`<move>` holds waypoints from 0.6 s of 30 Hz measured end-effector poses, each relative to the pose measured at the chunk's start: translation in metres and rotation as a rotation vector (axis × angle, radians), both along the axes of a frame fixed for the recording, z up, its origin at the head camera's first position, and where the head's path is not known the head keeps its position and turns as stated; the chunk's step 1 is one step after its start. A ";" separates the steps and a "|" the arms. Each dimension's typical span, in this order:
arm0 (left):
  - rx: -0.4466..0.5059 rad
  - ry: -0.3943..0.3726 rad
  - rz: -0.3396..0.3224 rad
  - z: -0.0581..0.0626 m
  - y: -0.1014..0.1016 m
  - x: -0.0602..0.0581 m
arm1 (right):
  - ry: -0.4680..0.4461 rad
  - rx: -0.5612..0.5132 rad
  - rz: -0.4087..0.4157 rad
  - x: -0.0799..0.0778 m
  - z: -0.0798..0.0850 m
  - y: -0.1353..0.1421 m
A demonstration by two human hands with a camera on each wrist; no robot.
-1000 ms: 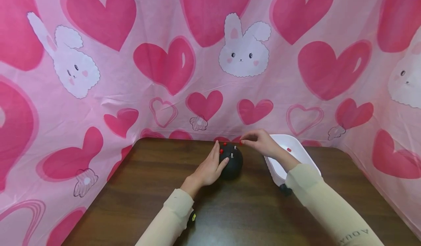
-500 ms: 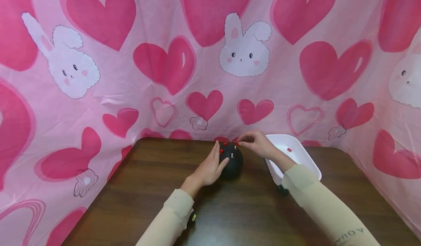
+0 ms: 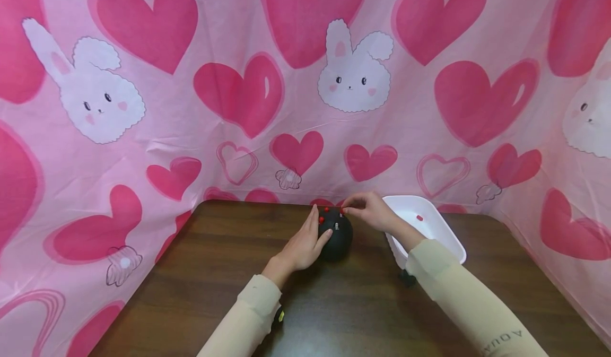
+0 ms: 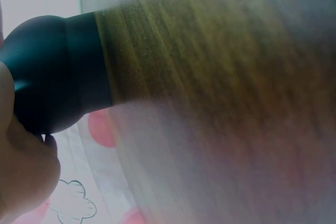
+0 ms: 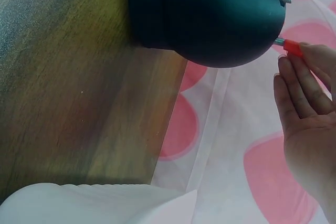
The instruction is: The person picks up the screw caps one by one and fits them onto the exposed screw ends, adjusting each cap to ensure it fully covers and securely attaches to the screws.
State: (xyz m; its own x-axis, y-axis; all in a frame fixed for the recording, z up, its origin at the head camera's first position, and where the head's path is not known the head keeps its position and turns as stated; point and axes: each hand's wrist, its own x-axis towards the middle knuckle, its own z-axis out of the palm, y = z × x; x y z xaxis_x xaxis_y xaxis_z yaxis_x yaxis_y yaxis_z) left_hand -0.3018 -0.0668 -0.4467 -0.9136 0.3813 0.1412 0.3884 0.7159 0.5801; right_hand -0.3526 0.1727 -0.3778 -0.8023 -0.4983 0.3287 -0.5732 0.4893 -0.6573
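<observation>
A black dome-shaped holder point(image 3: 338, 236) stands near the far edge of the dark wooden table point(image 3: 210, 272), with several red-capped pins point(image 3: 326, 209) stuck in its top. My left hand point(image 3: 321, 222) rests against its left side, fingers straight and thumb on the front. In the left wrist view only the dome point(image 4: 52, 72) and part of that hand point(image 4: 21, 171) show. My right hand point(image 3: 345, 207) pinches a red-capped pin point(image 5: 292, 48) at the dome's upper right. In the right wrist view that pin's metal shaft touches the dome point(image 5: 210, 14), with my fingertips point(image 5: 302, 77) on the cap.
A white plastic tray point(image 3: 448, 240) sits right of the dome under my right forearm, with one small red piece point(image 3: 419, 218) inside. Pink heart-and-bunny cloth point(image 3: 296, 92) walls in the table on three sides. The tray's rim point(image 5: 94, 203) fills the bottom of the right wrist view.
My right hand has shifted a little left with the red pin, from beside the tray to the dome's top edge. The left hand and the dome have stayed put.
</observation>
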 end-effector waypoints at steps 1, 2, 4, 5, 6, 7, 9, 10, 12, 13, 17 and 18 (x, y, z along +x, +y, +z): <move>0.000 -0.001 -0.001 0.000 0.000 0.000 | -0.002 0.001 -0.002 0.000 0.000 0.000; 0.001 -0.001 -0.001 0.001 0.000 0.001 | 0.001 0.003 0.002 -0.001 -0.001 -0.001; 0.002 0.000 -0.002 0.001 0.000 0.001 | 0.008 0.008 0.010 -0.001 -0.002 -0.002; 0.005 0.000 -0.004 0.001 0.000 0.001 | 0.007 0.008 0.012 -0.001 -0.003 -0.002; 0.005 0.000 -0.004 0.001 -0.001 0.001 | 0.007 0.010 0.014 -0.001 -0.004 -0.003; 0.006 0.001 -0.004 0.001 -0.001 0.001 | 0.006 0.013 0.013 -0.001 -0.004 -0.003; 0.006 0.005 -0.006 0.000 -0.001 0.001 | 0.007 0.021 0.014 0.000 -0.006 -0.004; 0.006 0.007 -0.006 0.000 -0.001 0.001 | 0.006 0.026 0.011 0.000 -0.007 -0.005; 0.003 0.009 -0.006 0.000 -0.001 0.001 | 0.006 0.037 0.004 0.000 -0.008 -0.005; 0.003 0.010 -0.006 0.000 0.000 0.001 | 0.009 0.042 0.004 0.000 -0.008 -0.006; 0.002 0.018 -0.008 -0.001 0.000 0.000 | 0.016 0.053 -0.001 0.000 -0.007 -0.006; 0.004 0.022 -0.011 -0.001 0.000 -0.001 | 0.017 0.055 -0.001 0.000 -0.007 -0.007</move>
